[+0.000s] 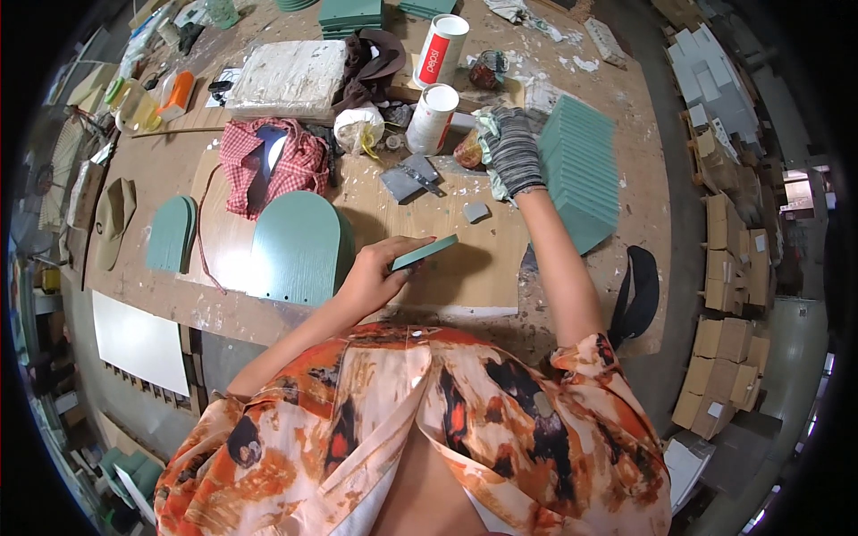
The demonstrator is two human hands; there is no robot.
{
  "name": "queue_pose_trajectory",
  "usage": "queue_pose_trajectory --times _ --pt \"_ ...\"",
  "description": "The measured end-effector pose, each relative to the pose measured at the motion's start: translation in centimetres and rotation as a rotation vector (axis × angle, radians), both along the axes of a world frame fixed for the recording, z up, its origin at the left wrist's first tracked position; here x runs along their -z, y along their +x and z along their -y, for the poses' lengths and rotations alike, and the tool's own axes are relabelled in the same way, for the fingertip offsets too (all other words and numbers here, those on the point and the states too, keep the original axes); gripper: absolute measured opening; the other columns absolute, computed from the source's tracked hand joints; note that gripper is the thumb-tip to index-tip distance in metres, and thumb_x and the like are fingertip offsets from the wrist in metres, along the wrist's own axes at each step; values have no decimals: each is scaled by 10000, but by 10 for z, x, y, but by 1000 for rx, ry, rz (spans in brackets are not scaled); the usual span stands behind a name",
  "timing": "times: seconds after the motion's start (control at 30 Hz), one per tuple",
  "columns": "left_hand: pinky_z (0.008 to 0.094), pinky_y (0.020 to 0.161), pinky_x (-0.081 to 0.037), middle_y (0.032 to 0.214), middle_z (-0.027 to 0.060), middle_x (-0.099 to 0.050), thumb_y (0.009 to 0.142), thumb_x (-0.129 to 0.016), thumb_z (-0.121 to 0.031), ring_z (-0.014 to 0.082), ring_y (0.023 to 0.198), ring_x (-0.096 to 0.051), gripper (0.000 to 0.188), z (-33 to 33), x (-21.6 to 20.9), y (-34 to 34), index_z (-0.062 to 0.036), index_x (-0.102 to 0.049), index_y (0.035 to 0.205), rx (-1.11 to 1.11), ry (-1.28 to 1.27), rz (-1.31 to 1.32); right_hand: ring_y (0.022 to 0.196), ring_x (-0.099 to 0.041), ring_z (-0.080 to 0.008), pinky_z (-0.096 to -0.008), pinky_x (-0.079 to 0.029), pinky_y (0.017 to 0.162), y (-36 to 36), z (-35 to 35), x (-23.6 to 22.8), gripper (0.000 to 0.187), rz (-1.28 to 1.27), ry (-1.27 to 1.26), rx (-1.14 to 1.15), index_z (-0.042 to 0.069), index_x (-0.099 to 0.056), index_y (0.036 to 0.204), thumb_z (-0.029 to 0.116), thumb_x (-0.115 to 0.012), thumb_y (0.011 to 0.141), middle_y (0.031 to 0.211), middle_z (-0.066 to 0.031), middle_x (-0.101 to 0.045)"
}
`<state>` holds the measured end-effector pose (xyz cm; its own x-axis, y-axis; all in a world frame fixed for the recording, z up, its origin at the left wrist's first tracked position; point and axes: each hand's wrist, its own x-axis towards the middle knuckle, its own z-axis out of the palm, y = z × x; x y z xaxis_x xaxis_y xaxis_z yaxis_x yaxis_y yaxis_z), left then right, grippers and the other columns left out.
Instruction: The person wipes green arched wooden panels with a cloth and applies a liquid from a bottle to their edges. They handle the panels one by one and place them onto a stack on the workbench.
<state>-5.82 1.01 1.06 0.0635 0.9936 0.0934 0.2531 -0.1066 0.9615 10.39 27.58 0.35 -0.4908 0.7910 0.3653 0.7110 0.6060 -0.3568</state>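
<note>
My left hand (374, 275), bare, grips a green painted board (427, 252) that is tilted so that mostly its narrow edge shows. Farther off to the right, my right hand (518, 156) wears a grey striped knit glove. Its fingers are closed on a crumpled pale green and white rag (491, 147), beside an orange-brown lump in a clear wrap (468, 150). Right beside the glove stands a long leaning stack of green boards (581, 170). A pile of round-topped green boards (299, 246) lies left of my left hand, with a smaller pile (171, 234) beyond it.
Two white cans with red labels, one nearer (433, 121) and one farther (440, 52), stand mid-table. Near them are grey sheets (409, 181) and a small grey piece (476, 212). A red checked cloth (246, 170) and a wrapped white block (288, 79) lie left. A black strap (634, 290) hangs over the right edge.
</note>
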Motion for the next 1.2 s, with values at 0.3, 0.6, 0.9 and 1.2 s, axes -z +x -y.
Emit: queue_pose_trajectory --times 0.3,0.6,0.9,1.2 --pt "306 801 -469 941 144 -642 682 -518 136 229 839 -613 465 -3 1 -1 30 -598 1128 -41 7 -17 969 -566 -373 -417 -466 852 19 0 -23 291 -96 40 17 31 -569 1117 183 -557 869 1038 -214 -594" --pt "386 627 -503 778 213 -637 684 -663 -1 351 676 -638 320 -13 4 0 4 -650 1004 -150 -274 -396 1052 -546 -289 -351 -418 959 -16 187 -6 365 -564 -425 -122 58 -538 1170 103 -551 808 1122 -145 -574" --pt "414 657 -496 779 218 -623 651 -683 -22 398 727 -606 283 -10 7 5 -8 -655 932 -90 -91 -431 776 -576 -259 -345 -502 741 -3 178 50 194 -1108 -1302 222 25 -532 1064 153 -484 927 847 -149 -602" --pt "396 650 -499 788 224 -625 664 -642 -46 389 737 -615 285 -10 32 -3 19 -647 942 -44 -80 -618 949 -551 -328 -430 -412 927 -30 195 16 212 -638 -166 -183 20 -591 970 148 -551 805 975 -166 -589"
